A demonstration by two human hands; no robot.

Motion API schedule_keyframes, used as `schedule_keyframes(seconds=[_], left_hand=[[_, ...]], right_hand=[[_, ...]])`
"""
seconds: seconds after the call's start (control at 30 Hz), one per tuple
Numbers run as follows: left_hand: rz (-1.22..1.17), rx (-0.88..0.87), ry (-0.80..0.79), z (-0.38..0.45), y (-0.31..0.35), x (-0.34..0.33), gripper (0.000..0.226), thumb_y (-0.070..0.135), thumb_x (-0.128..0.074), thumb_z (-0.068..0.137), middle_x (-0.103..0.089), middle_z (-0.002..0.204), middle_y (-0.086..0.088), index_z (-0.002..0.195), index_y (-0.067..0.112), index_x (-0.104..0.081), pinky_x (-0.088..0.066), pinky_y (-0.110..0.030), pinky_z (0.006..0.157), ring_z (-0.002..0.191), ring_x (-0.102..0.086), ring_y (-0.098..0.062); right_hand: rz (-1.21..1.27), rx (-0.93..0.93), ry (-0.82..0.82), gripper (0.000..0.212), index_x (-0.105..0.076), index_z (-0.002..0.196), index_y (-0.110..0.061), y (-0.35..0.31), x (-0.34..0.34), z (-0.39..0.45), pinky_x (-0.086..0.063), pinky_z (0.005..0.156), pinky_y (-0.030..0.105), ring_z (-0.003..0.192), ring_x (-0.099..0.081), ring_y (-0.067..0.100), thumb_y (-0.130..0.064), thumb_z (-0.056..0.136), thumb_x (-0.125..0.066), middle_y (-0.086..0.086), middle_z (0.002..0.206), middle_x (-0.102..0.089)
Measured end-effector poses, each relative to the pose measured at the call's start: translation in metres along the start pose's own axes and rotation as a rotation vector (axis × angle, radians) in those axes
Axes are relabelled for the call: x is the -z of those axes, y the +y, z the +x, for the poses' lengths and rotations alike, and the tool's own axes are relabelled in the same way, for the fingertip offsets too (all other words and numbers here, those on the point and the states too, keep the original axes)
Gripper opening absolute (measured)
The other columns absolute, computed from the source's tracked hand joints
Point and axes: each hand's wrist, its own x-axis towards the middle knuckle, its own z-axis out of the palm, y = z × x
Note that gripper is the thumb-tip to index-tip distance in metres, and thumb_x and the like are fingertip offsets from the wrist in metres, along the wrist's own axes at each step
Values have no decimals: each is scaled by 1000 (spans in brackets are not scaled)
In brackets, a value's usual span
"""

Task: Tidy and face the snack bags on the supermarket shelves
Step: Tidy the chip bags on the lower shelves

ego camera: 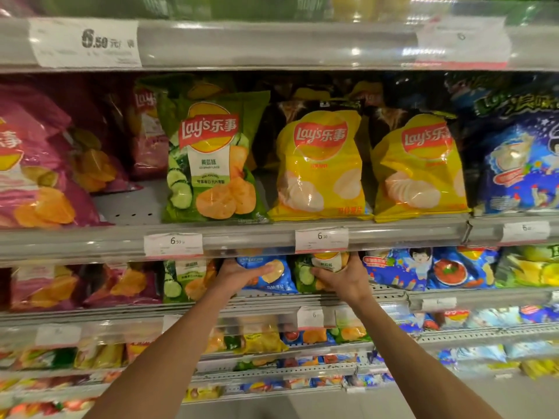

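Upper shelf [242, 234]: magenta bags [36, 164] at left, green cucumber bag [208, 164], two yellow bags [320, 167], blue bag [520, 164] at right.
Lower shelf [272, 300]: magenta, green, blue bags in a row.
Rails: price tags [173, 244].

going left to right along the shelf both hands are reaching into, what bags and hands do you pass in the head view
pink bag → green cucumber bag → left hand → blue bag → small green bag → right hand → blue cartoon bag → yellow-green bag
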Motion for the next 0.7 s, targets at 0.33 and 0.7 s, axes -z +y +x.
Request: schedule_keyframes(seconds=[0.33,0.7], left_hand=[[-48,5,82,-10,4,-8,44,35,-97,57,-75,75,0,87,15,-73,-47,-13,46,52,-66,-2],[61,-34,223,-31,27,-72,67,60,-91,49,-76,100,-4,98,17,-75,-58,-36,83,94,-71,-22]], right_hand=[[-73,2,90,74,-51,120,-18,-11,20,-19,-57,83,37,94,-65,18,-38,64,-95,-9,99,-66],[51,-87,154,72,-47,118,-23,25,104,-59,-58,72,32,93,-65,16,-33,65,-94,-10,100,-63]])
